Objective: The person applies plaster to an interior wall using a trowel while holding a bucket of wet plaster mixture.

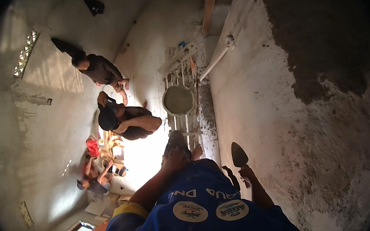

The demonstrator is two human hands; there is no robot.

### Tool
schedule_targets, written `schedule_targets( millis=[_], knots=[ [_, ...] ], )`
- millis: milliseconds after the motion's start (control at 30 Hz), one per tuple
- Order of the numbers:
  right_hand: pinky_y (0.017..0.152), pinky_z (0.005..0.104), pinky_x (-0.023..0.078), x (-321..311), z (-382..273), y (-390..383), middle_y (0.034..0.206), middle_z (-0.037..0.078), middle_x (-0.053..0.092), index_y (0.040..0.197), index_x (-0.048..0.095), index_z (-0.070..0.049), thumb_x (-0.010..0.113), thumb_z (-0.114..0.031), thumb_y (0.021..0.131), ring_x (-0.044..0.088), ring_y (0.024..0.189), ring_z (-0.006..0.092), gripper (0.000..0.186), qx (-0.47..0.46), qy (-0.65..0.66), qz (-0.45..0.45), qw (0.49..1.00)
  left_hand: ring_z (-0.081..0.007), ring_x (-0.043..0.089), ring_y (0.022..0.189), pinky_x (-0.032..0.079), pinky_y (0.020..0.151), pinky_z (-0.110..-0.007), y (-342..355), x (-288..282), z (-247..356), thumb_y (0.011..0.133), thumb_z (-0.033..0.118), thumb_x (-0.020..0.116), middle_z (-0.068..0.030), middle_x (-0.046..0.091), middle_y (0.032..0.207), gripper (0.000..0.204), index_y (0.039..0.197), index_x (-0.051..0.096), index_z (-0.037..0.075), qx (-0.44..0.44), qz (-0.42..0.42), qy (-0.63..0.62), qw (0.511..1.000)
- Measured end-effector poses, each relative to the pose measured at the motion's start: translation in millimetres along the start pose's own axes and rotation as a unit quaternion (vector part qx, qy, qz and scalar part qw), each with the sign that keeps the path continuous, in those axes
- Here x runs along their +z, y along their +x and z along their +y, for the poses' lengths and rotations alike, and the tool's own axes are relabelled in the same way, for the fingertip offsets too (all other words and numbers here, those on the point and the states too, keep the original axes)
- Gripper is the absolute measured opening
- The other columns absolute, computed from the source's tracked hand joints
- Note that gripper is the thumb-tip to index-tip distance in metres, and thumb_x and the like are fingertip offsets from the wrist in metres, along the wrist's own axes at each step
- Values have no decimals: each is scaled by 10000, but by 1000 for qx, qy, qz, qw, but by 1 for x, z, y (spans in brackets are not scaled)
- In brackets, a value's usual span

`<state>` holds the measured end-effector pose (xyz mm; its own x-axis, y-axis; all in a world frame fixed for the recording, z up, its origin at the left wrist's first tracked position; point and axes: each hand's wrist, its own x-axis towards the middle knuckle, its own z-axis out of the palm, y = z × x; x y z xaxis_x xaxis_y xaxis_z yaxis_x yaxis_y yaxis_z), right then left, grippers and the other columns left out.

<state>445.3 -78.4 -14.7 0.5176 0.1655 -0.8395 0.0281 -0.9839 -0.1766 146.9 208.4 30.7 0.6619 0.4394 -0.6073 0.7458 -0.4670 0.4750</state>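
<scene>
Trowel (239, 155) gripped in right hand (246, 172), fingers closed round its handle, blade raised beside the rough plastered wall (283, 105), left hand (174, 158) resting on a mortar-laden hawk (176, 140), grip unclear, mortar bucket (178, 100) on the wooden scaffold (179, 68) beyond

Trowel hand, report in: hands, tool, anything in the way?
Right hand gripping trowel, blade raised beside the plastered wall. Left hand resting on knee, holding nothing visible. Mortar pan on the wooden scaffold ahead; path clear.
</scene>
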Motion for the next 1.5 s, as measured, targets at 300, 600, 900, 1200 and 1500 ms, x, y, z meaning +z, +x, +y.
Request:
schedule_targets(
  millis=[300, 600, 900, 1200, 1500],
  knots=[
    [829, 451, 511, 5, -102, 55, 1116, 223, 622, 1216, 481, -36, 545, -335, 845, 630, 1003, 352, 481, -108, -285, -52, 951, -415, 255, 1355, 257, 989, -705, 55, 1, -13, 829, 457, 574, -197, 276, 1471, 616, 1343, 445, 144, -50, -106, -35, 993],
    [764, 475, 525, 55, -274, 154, 966, 197, 654, 1123, 487, -34, 569, -371, 877, 656, 890, 357, 426, -195, -356, -33, 913, -442, 228, 1344, 306, 935, -727, 125, 1, -54, 727, 458, 686, -172, 262, 1470, 759, 1361, 407, 149, -128, -99, 23, 986],
    [627, 434, 543, 159, -414, 355, 821, 130, 643, 925, 579, -71, 474, -189, 901, 672, 721, 302, 159, -333, -403, 147, 840, -446, 315, 1281, 411, 904, -621, 201, -8, -92, 718, 416, 717, -161, 359, 1403, 723, 1329, 442, 143, -129, -17, 0, 991],
    [764, 486, 516, 271, -418, 483, 961, 252, 640, 1118, 539, -6, 571, -223, 831, 632, 911, 406, 361, -291, -153, -57, 943, -418, 369, 1247, 440, 881, -590, 220, -22, -115, 767, 386, 671, -150, 426, 1336, 460, 1129, 596, 113, -170, -77, -33, 982],
    [761, 480, 508, 192, -410, 388, 935, 213, 635, 1178, 503, -54, 598, -198, 818, 625, 879, 401, 399, -279, -224, -43, 933, -413, 372, 1241, 471, 851, -571, 210, -18, -121, 770, 386, 669, -150, 437, 1323, 442, 1108, 605, 108, -167, -31, -62, 984]
  ],
)
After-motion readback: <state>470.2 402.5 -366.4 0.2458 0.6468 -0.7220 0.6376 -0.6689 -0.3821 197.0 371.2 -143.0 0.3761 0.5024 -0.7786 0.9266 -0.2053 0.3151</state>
